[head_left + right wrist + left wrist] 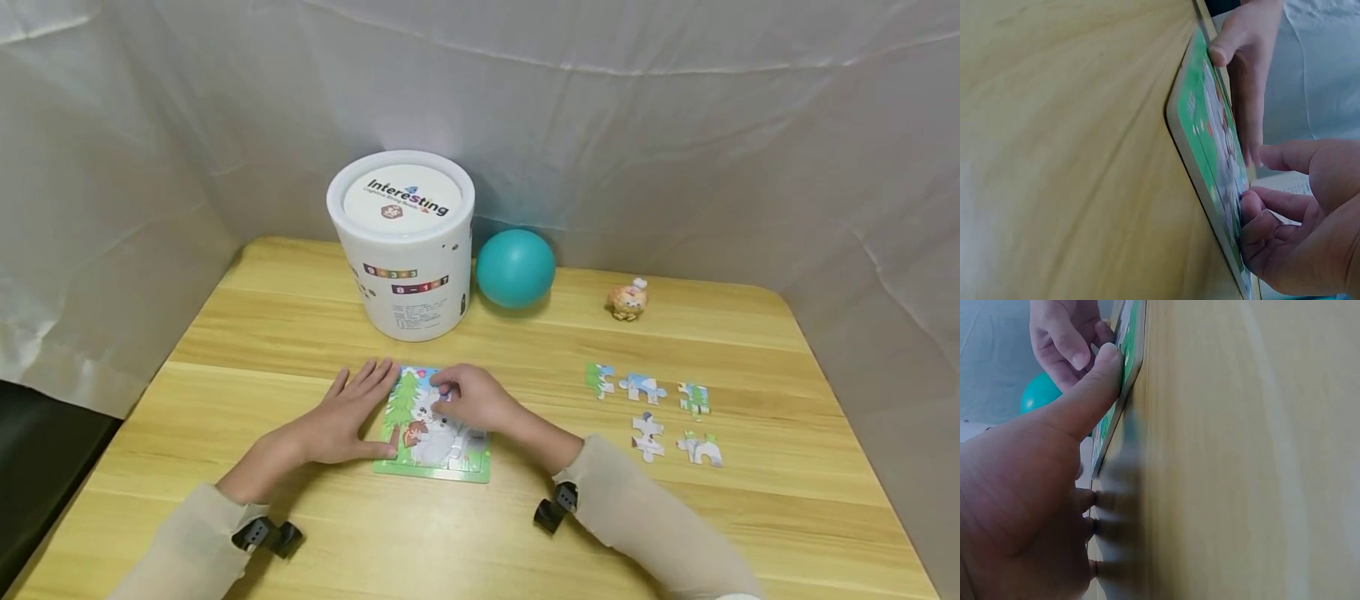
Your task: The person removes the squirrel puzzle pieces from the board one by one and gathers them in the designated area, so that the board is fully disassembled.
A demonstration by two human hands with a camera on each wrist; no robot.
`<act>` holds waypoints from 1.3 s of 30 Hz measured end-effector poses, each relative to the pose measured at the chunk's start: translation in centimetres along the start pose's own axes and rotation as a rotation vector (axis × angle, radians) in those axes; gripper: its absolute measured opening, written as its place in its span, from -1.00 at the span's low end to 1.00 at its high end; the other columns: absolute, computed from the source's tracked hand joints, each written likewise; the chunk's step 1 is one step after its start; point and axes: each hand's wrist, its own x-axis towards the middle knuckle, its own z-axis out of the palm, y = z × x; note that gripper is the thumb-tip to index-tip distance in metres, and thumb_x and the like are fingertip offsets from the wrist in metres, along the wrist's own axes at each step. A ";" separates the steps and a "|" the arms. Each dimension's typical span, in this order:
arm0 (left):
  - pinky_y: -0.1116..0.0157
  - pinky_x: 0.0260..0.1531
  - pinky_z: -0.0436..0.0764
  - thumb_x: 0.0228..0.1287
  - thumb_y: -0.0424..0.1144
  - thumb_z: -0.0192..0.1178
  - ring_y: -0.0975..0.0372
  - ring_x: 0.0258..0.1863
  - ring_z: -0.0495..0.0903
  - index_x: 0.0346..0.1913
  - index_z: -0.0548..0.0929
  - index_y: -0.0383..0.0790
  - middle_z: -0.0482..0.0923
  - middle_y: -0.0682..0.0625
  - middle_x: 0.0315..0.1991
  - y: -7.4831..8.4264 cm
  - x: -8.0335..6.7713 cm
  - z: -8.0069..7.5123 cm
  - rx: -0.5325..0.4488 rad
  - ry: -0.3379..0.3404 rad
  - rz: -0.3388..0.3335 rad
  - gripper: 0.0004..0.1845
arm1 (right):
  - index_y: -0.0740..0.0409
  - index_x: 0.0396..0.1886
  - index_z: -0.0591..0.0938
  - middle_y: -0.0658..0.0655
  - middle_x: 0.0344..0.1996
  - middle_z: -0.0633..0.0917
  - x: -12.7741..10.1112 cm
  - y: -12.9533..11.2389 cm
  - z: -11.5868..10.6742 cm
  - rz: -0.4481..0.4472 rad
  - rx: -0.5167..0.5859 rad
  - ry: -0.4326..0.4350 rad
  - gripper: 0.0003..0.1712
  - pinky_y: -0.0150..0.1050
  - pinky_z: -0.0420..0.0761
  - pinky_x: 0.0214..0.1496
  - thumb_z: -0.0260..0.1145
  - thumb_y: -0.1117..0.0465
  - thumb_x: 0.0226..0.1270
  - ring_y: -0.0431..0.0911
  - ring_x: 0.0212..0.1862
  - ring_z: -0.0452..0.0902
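A jigsaw puzzle board (431, 474) with a green border lies on the table, its picture showing a pale animal and a green tree. My left hand (341, 425) is spread at the board's left side, its thumb resting on the border and its other fingers near the upper left edge. Over the right part of the picture is my right hand (480, 402), covering some of it. In the right wrist view, the bent fingers (1263, 234) of that hand touch the board's surface, while the thumb stands apart from them. No piece shows between thumb and fingers.
Several loose jigsaw pieces (648, 437) lie to the right of the board. Behind it stand a white lidded bucket (408, 287) and a teal ball (516, 268). A small orange figurine (627, 301) sits at the back right. Grey cloth (570, 125) surrounds the wooden table (465, 542).
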 end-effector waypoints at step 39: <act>-0.30 0.43 -0.43 0.25 0.23 0.35 -0.23 0.59 -0.36 0.62 -0.09 -0.38 -0.29 -0.33 0.63 0.2 -0.1 0.0 -0.030 -0.026 -0.006 0.19 | 0.15 -0.05 0.78 -0.04 -0.27 0.65 0.3 -1.4 2.0 -0.022 -0.070 -0.010 -0.76 -0.33 0.53 -0.12 0.46 0.25 0.29 -0.21 -0.22 0.49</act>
